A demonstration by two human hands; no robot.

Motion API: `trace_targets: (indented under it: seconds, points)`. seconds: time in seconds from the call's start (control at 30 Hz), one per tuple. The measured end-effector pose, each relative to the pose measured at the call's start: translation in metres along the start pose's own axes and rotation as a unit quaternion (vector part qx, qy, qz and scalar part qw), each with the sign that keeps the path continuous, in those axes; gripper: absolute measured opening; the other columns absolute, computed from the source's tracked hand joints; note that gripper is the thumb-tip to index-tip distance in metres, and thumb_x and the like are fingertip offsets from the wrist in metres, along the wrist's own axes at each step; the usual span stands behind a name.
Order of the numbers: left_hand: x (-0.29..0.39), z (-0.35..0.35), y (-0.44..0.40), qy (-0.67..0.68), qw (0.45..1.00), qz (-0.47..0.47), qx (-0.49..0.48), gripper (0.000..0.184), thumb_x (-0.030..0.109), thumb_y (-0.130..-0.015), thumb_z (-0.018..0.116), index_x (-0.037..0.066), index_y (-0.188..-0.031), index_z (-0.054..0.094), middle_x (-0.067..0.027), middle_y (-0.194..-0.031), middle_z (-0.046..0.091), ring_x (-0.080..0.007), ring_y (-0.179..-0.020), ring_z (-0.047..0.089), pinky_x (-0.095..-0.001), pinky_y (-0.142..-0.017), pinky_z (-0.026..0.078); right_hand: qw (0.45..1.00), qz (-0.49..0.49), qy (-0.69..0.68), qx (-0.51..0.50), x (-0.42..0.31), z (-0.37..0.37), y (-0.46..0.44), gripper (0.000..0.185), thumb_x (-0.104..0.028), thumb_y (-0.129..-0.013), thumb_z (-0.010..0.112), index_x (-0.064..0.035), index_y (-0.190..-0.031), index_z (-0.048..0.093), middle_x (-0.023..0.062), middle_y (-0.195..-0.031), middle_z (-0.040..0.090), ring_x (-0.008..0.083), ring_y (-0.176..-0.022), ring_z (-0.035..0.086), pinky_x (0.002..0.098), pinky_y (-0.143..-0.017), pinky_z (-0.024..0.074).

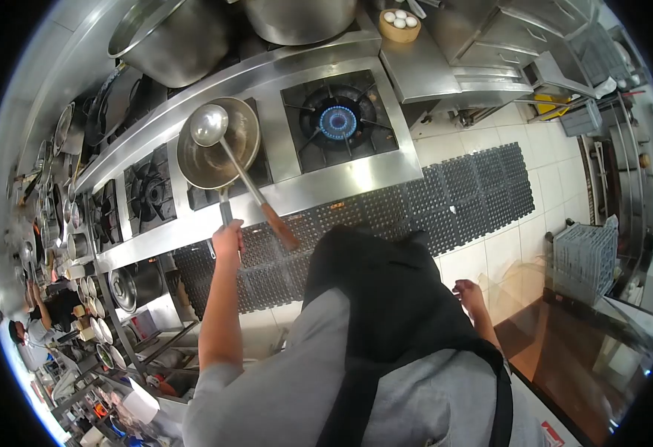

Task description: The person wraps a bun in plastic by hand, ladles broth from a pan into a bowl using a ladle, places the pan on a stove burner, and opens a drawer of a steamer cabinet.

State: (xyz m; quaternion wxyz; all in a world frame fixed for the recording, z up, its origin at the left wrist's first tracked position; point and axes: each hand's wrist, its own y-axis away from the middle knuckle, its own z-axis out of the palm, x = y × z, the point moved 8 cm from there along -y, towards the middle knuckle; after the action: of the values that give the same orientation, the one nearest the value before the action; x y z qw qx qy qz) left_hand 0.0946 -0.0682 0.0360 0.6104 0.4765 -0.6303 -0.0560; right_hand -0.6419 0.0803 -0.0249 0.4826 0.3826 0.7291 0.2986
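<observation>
My left hand is closed round the handle of a wok that sits on a burner of the stove. Inside the wok rests a large metal ladle; its wooden-ended handle sticks out over the stove's front edge, to the right of my left hand. No food shows in the wok. My right hand hangs by my right side, away from the stove, with loosely curled fingers and nothing visible in them. To the right of the wok, a burner burns with a blue flame.
Big steel pots stand behind the stove. A round basket of several white eggs sits on the steel counter at the back right. Black perforated mats cover the floor. A grey crate stands right. Another person is far left.
</observation>
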Motion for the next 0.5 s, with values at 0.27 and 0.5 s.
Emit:
trace_targets:
  seconds: [0.27, 0.5]
  points:
    - [-0.012, -0.012, -0.015, 0.100, 0.993, -0.007, -0.063, 0.030, 0.030, -0.099, 0.066, 0.001, -0.096, 0.061, -0.0070, -0.072, 0.059, -0.0187, -0.056, 0.056, -0.0337, -0.049, 0.045, 0.999, -0.014, 0.040, -0.033, -0.021, 0.001, -0.017, 0.029, -0.016, -0.097, 0.056, -0.0013, -0.120, 0.067, 0.0098, -0.094, 0.071, 0.0199, -0.082, 0.070, 0.0329, -0.068, 0.0551]
    - [-0.091, -0.047, -0.019, 0.255, 0.960, -0.069, -0.097, 0.039, 0.040, -0.107, 0.051, 0.003, -0.108, 0.063, -0.0121, -0.087, 0.068, -0.0241, -0.074, 0.068, -0.0362, -0.064, 0.056, 0.991, -0.055, 0.118, -0.034, 0.016, -0.024, -0.008, 0.029, -0.019, -0.096, 0.063, 0.0025, -0.113, 0.072, 0.0135, -0.101, 0.076, 0.0209, -0.090, 0.070, 0.0344, -0.080, 0.0552]
